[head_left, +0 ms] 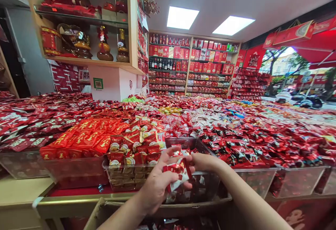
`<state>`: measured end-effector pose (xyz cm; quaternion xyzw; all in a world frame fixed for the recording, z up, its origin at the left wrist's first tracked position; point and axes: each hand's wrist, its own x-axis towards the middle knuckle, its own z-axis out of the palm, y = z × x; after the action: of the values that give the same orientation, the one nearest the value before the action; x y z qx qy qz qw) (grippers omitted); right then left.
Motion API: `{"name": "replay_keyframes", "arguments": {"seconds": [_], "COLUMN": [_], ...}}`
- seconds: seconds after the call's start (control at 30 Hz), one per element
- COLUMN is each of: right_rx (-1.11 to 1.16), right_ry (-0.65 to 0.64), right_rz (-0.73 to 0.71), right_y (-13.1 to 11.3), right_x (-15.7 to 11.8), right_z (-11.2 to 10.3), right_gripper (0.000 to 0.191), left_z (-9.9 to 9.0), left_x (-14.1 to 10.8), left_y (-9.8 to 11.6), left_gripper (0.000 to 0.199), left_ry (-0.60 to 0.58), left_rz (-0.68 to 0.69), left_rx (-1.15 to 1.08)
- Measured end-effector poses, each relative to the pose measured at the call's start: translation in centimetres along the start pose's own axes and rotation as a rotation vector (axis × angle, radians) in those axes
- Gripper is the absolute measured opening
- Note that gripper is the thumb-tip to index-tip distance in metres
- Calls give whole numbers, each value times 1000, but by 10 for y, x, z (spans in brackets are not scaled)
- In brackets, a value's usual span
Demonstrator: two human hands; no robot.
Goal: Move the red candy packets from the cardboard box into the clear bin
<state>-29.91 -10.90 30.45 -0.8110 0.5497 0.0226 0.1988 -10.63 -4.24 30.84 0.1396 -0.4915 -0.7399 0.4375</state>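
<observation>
At the display's front edge, a red-and-white packet [179, 174] is pinched between thumb and fingers of the left hand [157, 181], above the cardboard box [168, 206]. The right hand [203, 161] is held beside it; its finger state cannot be told.

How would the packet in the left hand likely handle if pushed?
The packet looks light, being small enough for the fingers of the left hand. Its shiny wrapper may be slippery, and its flattened shape suggests sliding rather than rolling.
</observation>
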Motion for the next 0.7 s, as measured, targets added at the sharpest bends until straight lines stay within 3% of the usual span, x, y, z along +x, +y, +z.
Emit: {"name": "replay_keyframes", "arguments": {"seconds": [0.2, 0.43, 0.6, 0.7], "right_rx": [92, 217, 329, 554], "right_ry": [98, 366, 600, 693], "right_rz": [12, -67, -138, -296], "right_y": [5, 3, -1, 0], "right_x": [1, -3, -4, -6], "right_z": [5, 5, 1, -2], "right_gripper": [31, 17, 32, 37], "left_z": [-9, -22, -7, 6], "left_x": [8, 13, 24, 38], "left_y": [18, 17, 18, 16], "left_gripper": [73, 73, 82, 81], "left_ry": [109, 175, 163, 130], "left_rz": [110, 84, 95, 97], "left_rx": [-62, -26, 204, 324]}}
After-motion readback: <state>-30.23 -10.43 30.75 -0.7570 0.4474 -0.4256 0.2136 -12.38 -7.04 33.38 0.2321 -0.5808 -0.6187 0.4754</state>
